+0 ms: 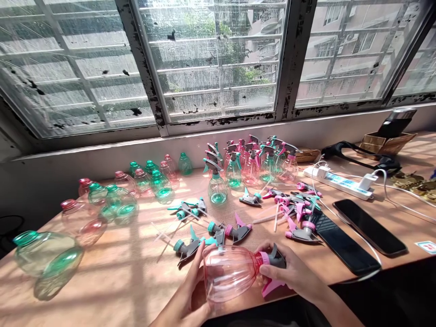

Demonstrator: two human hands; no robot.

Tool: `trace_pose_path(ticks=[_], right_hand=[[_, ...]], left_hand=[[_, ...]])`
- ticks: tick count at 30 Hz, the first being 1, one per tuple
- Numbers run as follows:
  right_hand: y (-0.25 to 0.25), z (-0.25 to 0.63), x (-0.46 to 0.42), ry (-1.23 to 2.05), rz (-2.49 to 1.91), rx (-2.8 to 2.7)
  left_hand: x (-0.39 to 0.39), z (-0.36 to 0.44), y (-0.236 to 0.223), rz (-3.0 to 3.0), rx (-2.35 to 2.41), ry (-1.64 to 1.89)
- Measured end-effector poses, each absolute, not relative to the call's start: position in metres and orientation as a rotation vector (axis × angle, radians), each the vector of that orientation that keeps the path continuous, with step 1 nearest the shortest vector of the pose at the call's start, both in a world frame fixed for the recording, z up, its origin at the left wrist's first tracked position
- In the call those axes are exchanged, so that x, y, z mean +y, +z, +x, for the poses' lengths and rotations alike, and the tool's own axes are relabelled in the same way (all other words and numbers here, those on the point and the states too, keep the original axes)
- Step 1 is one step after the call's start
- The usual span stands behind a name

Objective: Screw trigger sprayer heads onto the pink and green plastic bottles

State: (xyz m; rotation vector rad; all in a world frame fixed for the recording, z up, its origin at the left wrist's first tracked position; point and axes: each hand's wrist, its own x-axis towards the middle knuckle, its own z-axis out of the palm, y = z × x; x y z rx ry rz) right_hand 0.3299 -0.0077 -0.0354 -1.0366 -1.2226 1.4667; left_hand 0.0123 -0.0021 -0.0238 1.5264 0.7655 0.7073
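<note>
A clear pink spray bottle (228, 273) lies on its side between my hands above the table's front edge. My left hand (194, 290) is wrapped round its base end. At the neck, my right hand (284, 268) grips the pink collar and grey spray head (277, 256), whose pink trigger (270, 287) points down. Just beyond the bottle lie loose spray heads, among them a grey one with a pink collar (238, 230) and one with a teal collar (186, 247). Part of the left fingers is hidden behind the bottle.
Open green and pink bottles (161, 186) stand at the left and back. Several bottles with spray heads (234, 170) are grouped below the window. A pile of spray heads (296, 204) lies right of centre, beside two phones (369, 226), a power strip (340, 181) and white cables.
</note>
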Motion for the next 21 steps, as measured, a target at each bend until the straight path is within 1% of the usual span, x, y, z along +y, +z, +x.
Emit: trace_pose_path(ticks=[9,15,21], right_hand=[[-0.0332,0.3293,-0.0076,1.436,-1.064,-1.230],[-0.0308,0.3290,-0.0079,1.431,-1.071,-1.259],[-0.0341,0.3301,-0.0069,1.423,-1.066,-1.270]], left_hand=[[-0.0028,0.0135,-0.0228,1.545,0.840,0.728],[0.0019,0.0144,-0.0285,1.539,0.713,0.753],[-0.0051,0.0130,-0.0213,1.485,0.818,0.717]])
